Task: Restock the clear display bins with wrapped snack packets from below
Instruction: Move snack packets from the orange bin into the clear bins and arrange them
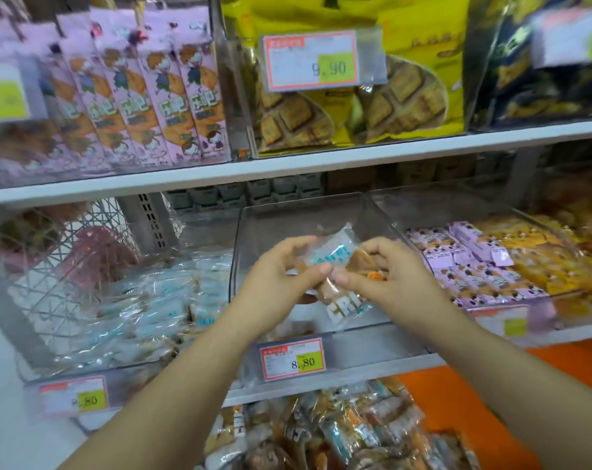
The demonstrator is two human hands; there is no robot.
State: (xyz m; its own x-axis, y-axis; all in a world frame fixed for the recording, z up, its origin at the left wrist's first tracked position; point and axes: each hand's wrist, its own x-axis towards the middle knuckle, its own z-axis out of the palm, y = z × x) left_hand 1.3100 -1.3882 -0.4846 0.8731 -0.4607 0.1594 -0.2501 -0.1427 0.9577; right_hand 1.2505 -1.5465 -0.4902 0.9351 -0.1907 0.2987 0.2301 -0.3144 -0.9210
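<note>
Over the clear bin (365, 215), both hands (281, 276) (398, 281) pinch wrapped snack packets (333, 254).

Above you, the white upper shelf (321, 161) carries a row of upright pink packs (158, 106) with a cartoon figure at the left. In the middle are yellow waffle-print bags (406, 106) behind a red-framed price tag (313, 62) reading 9.90, and dark bags (538, 83) sit at the right. On the lower shelf front you have a second tag (292, 359) reading 8.80, another tag (74, 398) further left with a blurred first digit, a white wire basket (67, 252) at far left, and an orange area (474, 401) at lower right.
</note>
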